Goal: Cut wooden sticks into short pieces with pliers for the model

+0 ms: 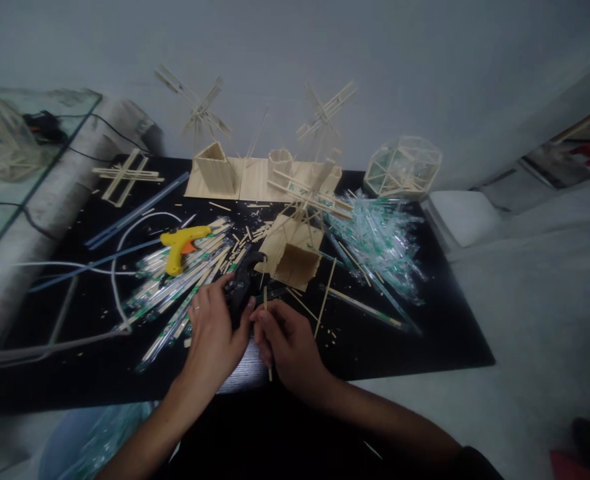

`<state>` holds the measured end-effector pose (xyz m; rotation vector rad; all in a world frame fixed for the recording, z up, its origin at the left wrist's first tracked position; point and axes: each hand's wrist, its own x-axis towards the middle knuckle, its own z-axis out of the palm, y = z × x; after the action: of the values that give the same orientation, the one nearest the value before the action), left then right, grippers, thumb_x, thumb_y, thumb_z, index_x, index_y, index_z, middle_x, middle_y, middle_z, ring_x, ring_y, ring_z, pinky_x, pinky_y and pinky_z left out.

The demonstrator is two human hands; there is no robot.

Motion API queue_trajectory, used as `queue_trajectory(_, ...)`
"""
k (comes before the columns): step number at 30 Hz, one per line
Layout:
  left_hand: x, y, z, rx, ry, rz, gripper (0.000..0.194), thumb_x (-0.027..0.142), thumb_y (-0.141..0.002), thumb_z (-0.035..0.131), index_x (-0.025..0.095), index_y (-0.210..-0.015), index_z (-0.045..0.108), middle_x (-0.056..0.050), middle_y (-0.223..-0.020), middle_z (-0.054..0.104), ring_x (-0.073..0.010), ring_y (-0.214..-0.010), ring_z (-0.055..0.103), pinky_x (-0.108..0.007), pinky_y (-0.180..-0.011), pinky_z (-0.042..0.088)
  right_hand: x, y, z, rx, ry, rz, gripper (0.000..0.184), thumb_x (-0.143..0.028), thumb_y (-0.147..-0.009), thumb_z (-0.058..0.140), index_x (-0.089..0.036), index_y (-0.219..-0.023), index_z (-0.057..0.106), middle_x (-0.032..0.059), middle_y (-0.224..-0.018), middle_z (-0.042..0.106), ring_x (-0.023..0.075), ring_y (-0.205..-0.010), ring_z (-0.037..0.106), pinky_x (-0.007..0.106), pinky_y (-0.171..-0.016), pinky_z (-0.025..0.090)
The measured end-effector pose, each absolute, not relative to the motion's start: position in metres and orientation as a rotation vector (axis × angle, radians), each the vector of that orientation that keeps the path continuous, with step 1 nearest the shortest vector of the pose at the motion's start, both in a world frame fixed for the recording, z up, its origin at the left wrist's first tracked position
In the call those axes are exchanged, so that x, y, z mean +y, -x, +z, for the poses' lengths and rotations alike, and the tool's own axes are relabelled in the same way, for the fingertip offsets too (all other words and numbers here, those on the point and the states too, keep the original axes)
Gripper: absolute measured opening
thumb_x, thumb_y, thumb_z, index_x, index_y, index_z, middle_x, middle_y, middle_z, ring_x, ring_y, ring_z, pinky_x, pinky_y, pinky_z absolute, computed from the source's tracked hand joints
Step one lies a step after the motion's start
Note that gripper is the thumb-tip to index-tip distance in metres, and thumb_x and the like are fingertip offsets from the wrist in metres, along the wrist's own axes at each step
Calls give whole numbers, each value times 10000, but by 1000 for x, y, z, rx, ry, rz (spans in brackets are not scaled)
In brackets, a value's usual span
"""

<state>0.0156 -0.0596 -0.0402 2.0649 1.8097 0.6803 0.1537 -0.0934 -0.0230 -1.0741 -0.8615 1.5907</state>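
Observation:
My left hand [212, 327] is closed around a black hand cutter [242, 283], whose hooked jaw points away from me. In a pinch, my right hand [289, 343] grips a thin wooden stick [265, 300] that stands nearly upright; its lower end shows beneath the fingers. The two hands are close together near the front edge of the black table [399, 353]. Just beyond them, a wooden stick model [297, 267] with a square, box-like part lies tipped on its base. Two thin sticks [326, 293] cross to the right of my right hand.
A yellow glue gun [182, 247] rests on wrapped chopsticks [195, 280] at left. Empty clear wrappers [379, 247] are heaped at right. Along the back stand stick models with crossed blades [215, 173] and a many-sided stick frame [402, 167]. A white cable [117, 287] loops at left.

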Motion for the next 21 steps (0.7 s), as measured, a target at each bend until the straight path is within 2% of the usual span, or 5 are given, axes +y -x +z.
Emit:
queue_trajectory(2,-59,-14,-42,1853,-2082,642,472,436,-950,507,133,-1304,436,-169,-1188,546,-366,-1128,529,-575,-961,450,-86,-156,-22,-858,1082,1595,303,-478,-952,586,-191,-856,566,-56,-657,496,54,-454,394,196,-427,333)
queue_trajectory(7,-60,-13,-45,1896,-2097,546,449,434,-870,583,128,-1177,470,-154,-1062,563,-374,-1056,578,-553,-906,490,-73,-163,-22,-944,1146,1553,255,-457,-936,597,-220,-1001,530,-31,-774,569,82,-506,459,225,-469,401)
queue_trajectory(13,-64,-21,-39,1910,-1923,421,498,490,-856,575,143,-1191,455,-141,-989,628,-340,-908,677,-456,-732,550,-71,-161,-30,-1240,1355,1271,109,-310,-938,564,-228,-914,495,-22,-782,574,146,-692,564,282,-655,449)
queue_trajectory(16,-65,-23,-35,1916,-1896,359,505,503,-867,558,140,-1203,454,-143,-968,661,-332,-872,701,-437,-696,547,-70,-160,-31,-1331,1444,1221,143,-321,-940,547,-228,-854,480,-35,-708,565,150,-638,558,290,-638,427)
queue_trajectory(21,-65,-24,-33,1913,-1900,333,495,484,-856,570,143,-1196,457,-148,-969,679,-339,-891,710,-429,-688,546,-67,-161,-33,-1334,1463,1178,203,-351,-951,535,-238,-815,434,-39,-698,559,142,-612,539,280,-603,391)
